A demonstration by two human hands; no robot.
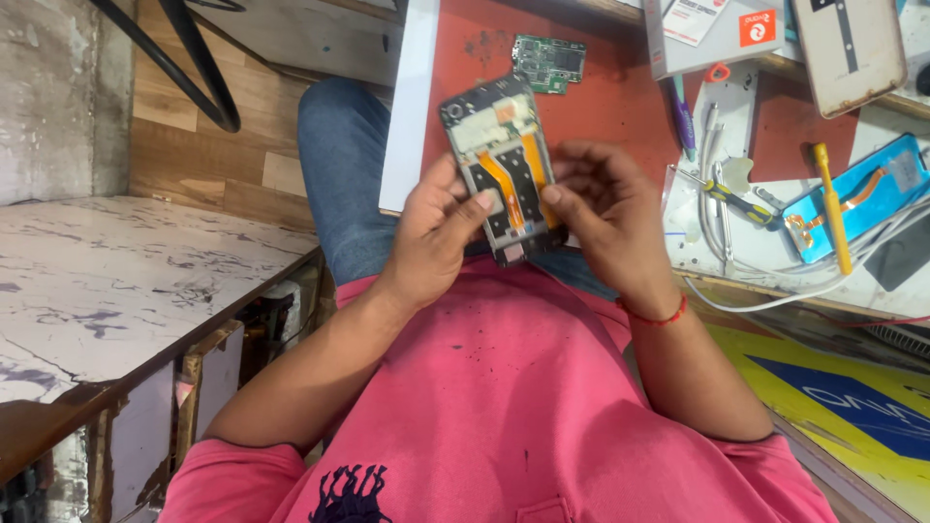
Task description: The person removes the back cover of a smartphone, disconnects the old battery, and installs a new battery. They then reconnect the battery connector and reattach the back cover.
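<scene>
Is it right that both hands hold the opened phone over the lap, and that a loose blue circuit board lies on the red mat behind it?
Not quite: the loose circuit board is green, not blue, as the head view shows. The rest holds: the left hand and right hand hold the opened phone over the lap, with the red mat behind.

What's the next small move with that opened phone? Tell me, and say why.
Probably press the orange flex cable flat along the opened phone. The left hand holds the frame from the side with its thumb by the cable, and the right hand has fingertips on the opposite edge. The green circuit board lies apart on the red mat.
</scene>
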